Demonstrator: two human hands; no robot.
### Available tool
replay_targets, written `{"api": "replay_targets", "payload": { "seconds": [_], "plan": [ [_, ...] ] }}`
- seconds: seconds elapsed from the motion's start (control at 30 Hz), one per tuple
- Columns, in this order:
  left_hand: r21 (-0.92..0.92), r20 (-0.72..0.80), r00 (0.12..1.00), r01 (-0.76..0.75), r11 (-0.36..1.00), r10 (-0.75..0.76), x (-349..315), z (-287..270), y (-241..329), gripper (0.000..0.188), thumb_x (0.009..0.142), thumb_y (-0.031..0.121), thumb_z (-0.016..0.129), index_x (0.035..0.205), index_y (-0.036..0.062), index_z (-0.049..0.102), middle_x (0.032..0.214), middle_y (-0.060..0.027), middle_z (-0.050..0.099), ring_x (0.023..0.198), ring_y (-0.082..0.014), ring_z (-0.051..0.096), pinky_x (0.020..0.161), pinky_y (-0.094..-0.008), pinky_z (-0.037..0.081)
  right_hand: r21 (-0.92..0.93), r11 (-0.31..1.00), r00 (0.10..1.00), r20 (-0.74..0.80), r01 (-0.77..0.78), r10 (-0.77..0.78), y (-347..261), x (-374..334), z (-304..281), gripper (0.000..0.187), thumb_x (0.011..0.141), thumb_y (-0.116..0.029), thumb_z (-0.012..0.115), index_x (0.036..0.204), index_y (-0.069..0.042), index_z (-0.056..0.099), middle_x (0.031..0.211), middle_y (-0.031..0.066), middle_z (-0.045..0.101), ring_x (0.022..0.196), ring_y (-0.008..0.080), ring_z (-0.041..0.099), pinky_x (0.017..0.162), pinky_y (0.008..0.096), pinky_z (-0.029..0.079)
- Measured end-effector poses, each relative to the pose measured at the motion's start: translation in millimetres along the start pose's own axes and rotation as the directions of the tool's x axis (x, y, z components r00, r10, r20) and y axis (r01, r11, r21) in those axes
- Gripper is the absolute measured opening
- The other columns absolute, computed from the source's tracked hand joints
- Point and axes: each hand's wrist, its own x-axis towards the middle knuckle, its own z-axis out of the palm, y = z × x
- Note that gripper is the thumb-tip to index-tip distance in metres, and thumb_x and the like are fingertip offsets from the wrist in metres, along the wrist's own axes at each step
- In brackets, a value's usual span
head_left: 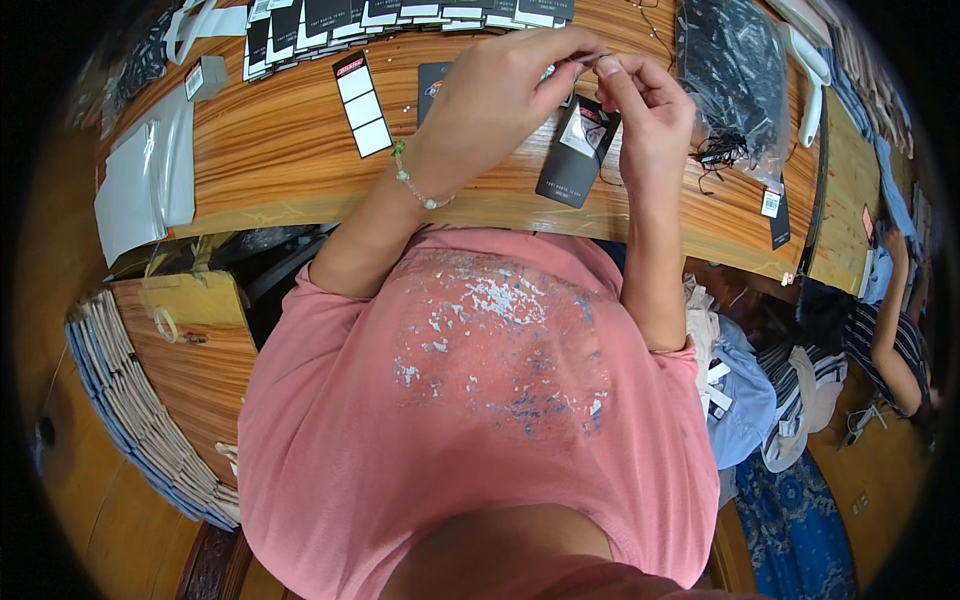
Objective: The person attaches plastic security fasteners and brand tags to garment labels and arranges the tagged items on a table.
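Note:
My left hand (495, 95), a beaded bracelet at its wrist, reaches over the wooden table with thumb and forefinger pinched together. Facing it, my right hand (650, 105) is pinched too, and the fingertips of both almost meet on a thin dark string. Just below them is a black hang tag (568, 178) with a white label, the string running across it. Whether the tag rests on the table or hangs slightly above, I cannot tell. Another dark tag (430, 82) is partly covered by my left hand. A tag with white label panels (362, 105) lies to its left.
Rows of black tags (320, 25) line the table's far side. A clear bag of black strings (735, 70) sits at right, loose strings (725, 150) before it. Plastic sleeves (150, 185) lie left. Folded garments (150, 410) are stacked lower left. Another person's arm (890, 310) shows far right.

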Motion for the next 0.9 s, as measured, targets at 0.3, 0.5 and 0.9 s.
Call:
{"api": "replay_targets", "payload": {
  "seconds": [0.3,0.5,0.9],
  "plan": [
    [-0.195,0.127,0.975,0.207,0.959,-0.185,1.2,-5.6,4.4,0.024,0.081,0.003,0.055,0.104,-0.0011,0.056,0.093,-0.0089,0.061,0.085,-0.0123,0.059,0.072,-0.0229,0.049,-0.207,0.965,0.984,-0.047,0.159,-0.173,0.1,-0.1,-4.7,0.011,0.076,-0.008,0.064,0.08,0.001,0.059,0.065,-0.0006,0.054,0.059,0.0036,0.048,0.055,0.0165,0.039],
    [-0.256,0.207,0.951,0.28,0.925,-0.23,0.5,-12.5,7.6,0.023,0.081,0.003,0.055,0.104,-0.0001,0.057,0.094,-0.0072,0.061,0.086,-0.0105,0.057,0.073,-0.0217,0.047,-0.094,0.981,0.984,-0.033,0.17,-0.174,-1.1,-1.0,-2.3,0.013,0.075,-0.003,0.064,0.085,0.003,0.06,0.075,0.0024,0.059,0.065,0.0063,0.053,0.061,0.0176,0.043],
    [-0.183,0.2,0.972,0.16,0.97,-0.123,-1.5,-12.7,-3.5,0.021,0.081,0.004,0.056,0.101,-0.0001,0.058,0.096,-0.0045,0.058,0.081,-0.0107,0.057,0.07,-0.0211,0.047,-0.025,0.989,0.988,0.057,0.144,-0.142,4.7,-0.6,0.2,0.021,0.079,0.0,0.058,0.099,0.004,0.056,0.082,0.007,0.061,0.076,0.0091,0.057,0.069,0.0196,0.045]
  ]
}}
